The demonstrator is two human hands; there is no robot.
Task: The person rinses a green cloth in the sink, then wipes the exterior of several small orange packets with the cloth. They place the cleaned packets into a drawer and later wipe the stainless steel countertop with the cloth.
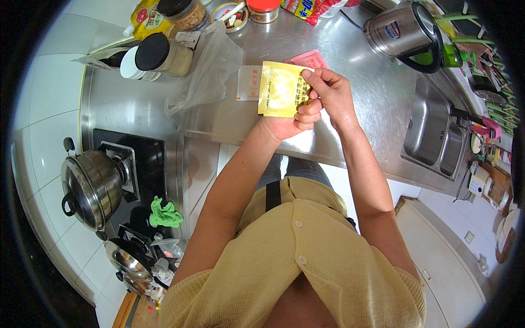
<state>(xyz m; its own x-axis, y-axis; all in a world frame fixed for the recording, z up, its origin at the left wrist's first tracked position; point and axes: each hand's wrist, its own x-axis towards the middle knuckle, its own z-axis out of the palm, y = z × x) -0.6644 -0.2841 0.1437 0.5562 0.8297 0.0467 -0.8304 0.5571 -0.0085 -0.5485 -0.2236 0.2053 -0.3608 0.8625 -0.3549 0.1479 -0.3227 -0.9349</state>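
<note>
A yellow printed sachet [283, 89] is held up over the steel counter, upright enough that its printed face shows. My left hand [287, 123] grips it from behind and below, its fingertips curled round the right edge; most of its palm is hidden. The thumb and fingers of my right hand [334, 96] pinch the sachet's upper right edge. Beneath it on the counter lie a whitish translucent sachet [247, 83], partly covered, and a pink sachet [310, 59] behind my right hand. A clear plastic bag [213, 65] is crumpled to their left.
Jars with black lids [152, 52], a red-lidded jar [263, 10] and a yellow pouch [149, 20] stand along the back. A steel electric kettle [400, 30] is at the upper right, above a double sink [428, 119]. On the left, a lidded steel pot [92, 190] sits on the gas hob, near a green cloth [165, 212].
</note>
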